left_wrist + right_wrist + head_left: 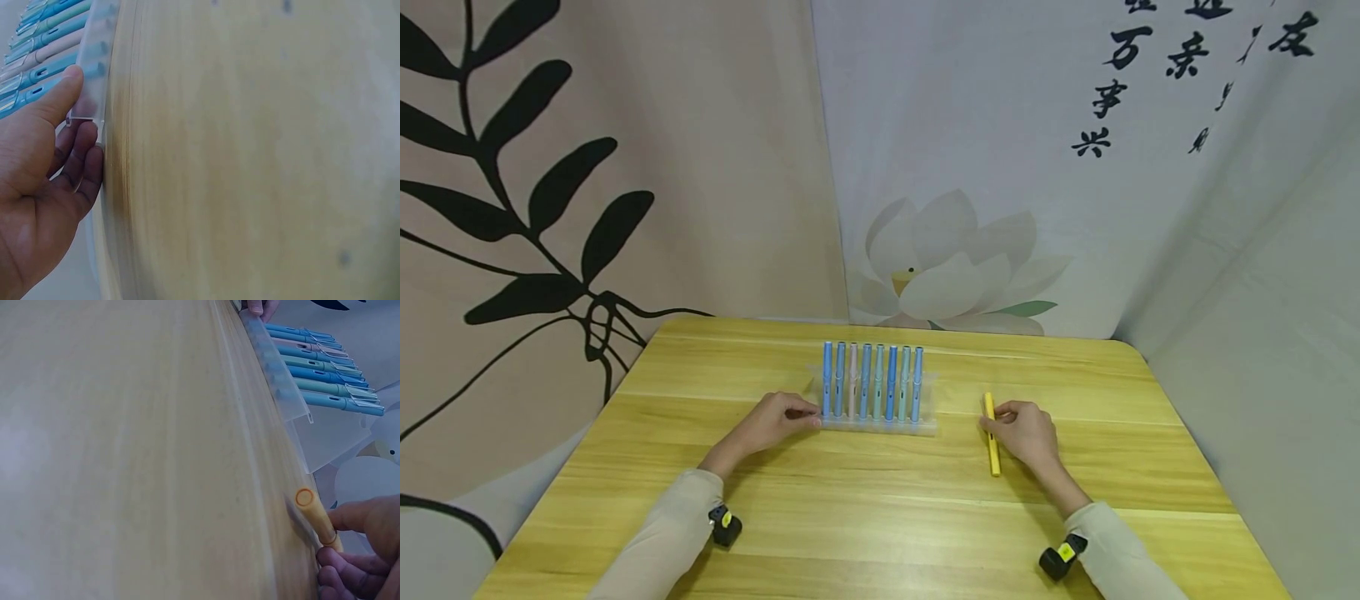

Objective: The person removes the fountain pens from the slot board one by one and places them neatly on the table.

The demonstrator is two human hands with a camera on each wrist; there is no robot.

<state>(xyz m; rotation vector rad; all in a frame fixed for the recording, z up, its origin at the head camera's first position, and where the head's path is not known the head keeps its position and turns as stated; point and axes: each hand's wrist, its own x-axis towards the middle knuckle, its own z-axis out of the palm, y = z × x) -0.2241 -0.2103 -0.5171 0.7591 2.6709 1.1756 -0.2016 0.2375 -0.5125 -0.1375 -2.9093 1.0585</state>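
A clear plastic pen stand holds a row of several upright pens in blue, green and pale pink. My left hand grips the stand's left end. The left wrist view shows the thumb on the frosted plastic edge and the other fingers curled beneath it. Off to the right of the stand, my right hand pinches a yellow pen between thumb and fingers. One round end of that pen points toward the near side, just over the tabletop, in the right wrist view.
All of this is on a wooden table with rounded far corners. Behind it hangs a pale curtain printed with a lotus and dark characters; a leafy branch pattern fills the left side. Each wrist wears a small black camera.
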